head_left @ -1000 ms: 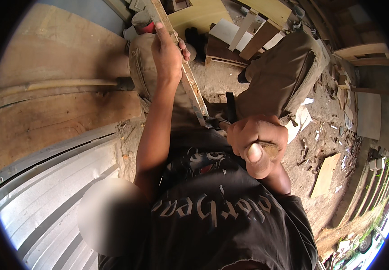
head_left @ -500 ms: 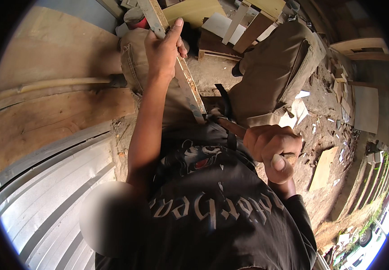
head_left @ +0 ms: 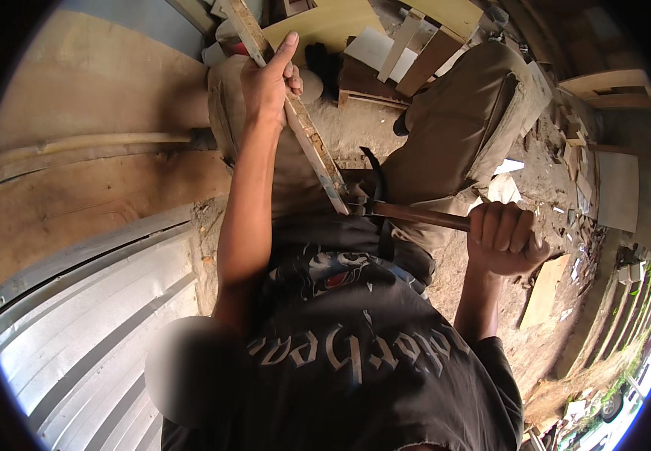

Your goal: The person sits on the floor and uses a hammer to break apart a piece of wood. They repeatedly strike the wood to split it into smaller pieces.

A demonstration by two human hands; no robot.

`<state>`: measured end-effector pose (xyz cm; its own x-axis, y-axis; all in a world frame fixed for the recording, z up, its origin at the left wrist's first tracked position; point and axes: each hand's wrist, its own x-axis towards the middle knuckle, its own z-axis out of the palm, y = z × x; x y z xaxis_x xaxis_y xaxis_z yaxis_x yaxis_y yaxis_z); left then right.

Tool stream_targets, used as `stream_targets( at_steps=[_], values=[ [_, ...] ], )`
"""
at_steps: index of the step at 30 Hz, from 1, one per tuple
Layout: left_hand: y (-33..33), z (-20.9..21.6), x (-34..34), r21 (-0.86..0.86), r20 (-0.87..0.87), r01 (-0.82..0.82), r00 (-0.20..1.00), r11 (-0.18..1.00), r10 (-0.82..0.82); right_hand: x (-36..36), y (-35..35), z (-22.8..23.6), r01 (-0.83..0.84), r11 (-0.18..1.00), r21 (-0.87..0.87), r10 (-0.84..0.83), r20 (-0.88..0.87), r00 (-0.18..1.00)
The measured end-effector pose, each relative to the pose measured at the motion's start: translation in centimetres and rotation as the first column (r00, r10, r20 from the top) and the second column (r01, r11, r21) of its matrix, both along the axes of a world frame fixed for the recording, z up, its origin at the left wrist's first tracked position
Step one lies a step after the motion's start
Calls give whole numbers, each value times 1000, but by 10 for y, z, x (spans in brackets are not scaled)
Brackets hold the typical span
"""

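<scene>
A long, worn wooden strip (head_left: 312, 143) slants from the upper left down to my lap. My left hand (head_left: 269, 86) is closed round its upper part, thumb pointing up along it. My right hand (head_left: 504, 237) grips the handle end of a hammer (head_left: 424, 216) with a wooden handle and a long, curved dark claw. The hammer's head is at the strip's lower end, over my lap; whether the metal grips a nail there is too small to tell.
Brown-trousered knees (head_left: 457, 120) stand on both sides of the strip. Beyond them lie wood offcuts and boards (head_left: 363, 79). A wooden panel (head_left: 84, 83) and corrugated metal sheet (head_left: 107, 323) flank me on the left. Scraps litter the dirt floor (head_left: 525, 203) at right.
My right hand has swung outward to the right and slightly up, so the hammer's handle now lies more nearly level. The left hand keeps its hold on the strip.
</scene>
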<state>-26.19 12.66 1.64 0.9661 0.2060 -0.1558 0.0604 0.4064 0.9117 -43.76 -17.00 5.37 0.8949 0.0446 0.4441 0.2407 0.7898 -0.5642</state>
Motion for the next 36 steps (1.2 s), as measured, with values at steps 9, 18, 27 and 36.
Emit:
stream_targets(
  at_steps=[9, 18, 27, 36],
  values=[
    [-11, 24, 50, -125, 61, 163, 986, 979, -157, 29, -14, -21, 150, 961, 232, -108, -183, 977],
    [102, 92, 67, 64, 199, -22, 980, 998, 9, 10, -86, 29, 329, 857, 396, -303, -129, 944],
    [19, 69, 18, 159, 132, 110, 982, 981, -131, 91, -15, 45, 150, 913, 380, -170, 19, 985],
    [2, 33, -12, 94, 146, 223, 961, 970, -235, 113, 50, 68, 394, 919, -36, -395, -35, 918]
  ],
)
